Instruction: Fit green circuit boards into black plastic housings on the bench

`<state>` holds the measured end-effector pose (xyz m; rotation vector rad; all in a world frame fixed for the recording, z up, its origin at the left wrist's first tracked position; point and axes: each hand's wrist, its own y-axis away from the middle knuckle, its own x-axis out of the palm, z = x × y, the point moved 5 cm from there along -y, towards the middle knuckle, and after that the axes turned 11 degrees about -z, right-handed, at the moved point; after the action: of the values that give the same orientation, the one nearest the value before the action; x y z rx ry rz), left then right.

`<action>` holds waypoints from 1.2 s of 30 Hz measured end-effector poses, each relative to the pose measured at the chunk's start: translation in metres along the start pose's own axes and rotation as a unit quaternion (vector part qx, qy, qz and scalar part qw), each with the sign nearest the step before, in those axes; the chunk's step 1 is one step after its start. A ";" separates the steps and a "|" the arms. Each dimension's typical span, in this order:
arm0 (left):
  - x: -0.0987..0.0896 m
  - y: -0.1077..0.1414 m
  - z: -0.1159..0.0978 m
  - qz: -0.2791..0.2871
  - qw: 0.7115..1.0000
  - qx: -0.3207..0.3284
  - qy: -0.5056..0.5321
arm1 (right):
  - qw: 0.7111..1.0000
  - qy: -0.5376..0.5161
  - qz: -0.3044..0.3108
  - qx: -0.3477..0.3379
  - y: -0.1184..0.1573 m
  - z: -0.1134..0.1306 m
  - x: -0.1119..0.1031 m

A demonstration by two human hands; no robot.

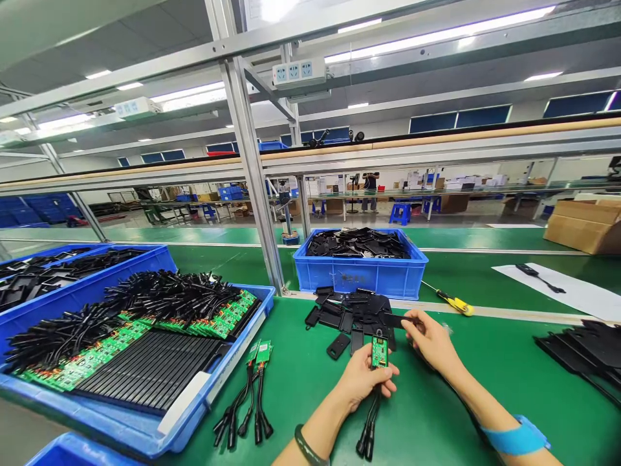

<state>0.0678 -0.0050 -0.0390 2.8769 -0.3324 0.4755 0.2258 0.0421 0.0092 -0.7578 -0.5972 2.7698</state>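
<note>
My left hand (pixel 365 377) holds a small green circuit board (pixel 380 351) with a display on its upper end and black cables (pixel 372 424) hanging from its lower end. To the right, my right hand (pixel 430 342) pinches a flat black piece (pixel 395 320) at the edge of a pile of black plastic casings (pixel 356 310). A loose black casing (pixel 338 346) lies just left of the board. More green boards with black cables (pixel 262 353) rest on the green mat, left of my left hand.
A blue tray (pixel 242 362) of cabled boards stands left. Behind the pile sits a blue bin (pixel 359 275) of black parts. A yellow screwdriver (pixel 458 304), white paper (pixel 577 294) and stacked black pieces (pixel 582 356) are right. A metal post (pixel 255 168) rises behind the mat.
</note>
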 end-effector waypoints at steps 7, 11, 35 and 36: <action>0.000 0.000 0.004 0.008 1.000 -0.021 -0.008 | 0.973 -0.215 0.008 0.082 0.030 0.010 -0.003; 0.003 0.002 0.006 0.036 0.999 -0.036 -0.019 | 0.973 -0.206 0.041 0.092 0.040 0.002 0.014; -0.008 -0.009 0.013 -0.046 0.992 0.024 -0.117 | 0.989 -0.093 -0.025 0.112 0.047 0.014 0.030; -0.012 -0.012 0.016 -0.067 0.992 0.038 -0.101 | 0.998 -0.027 -0.029 0.054 0.049 0.020 0.030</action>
<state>0.0642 0.0050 -0.0595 3.0033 -0.1522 0.1762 0.1856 0.0007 -0.0098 -0.6349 -0.4682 2.7506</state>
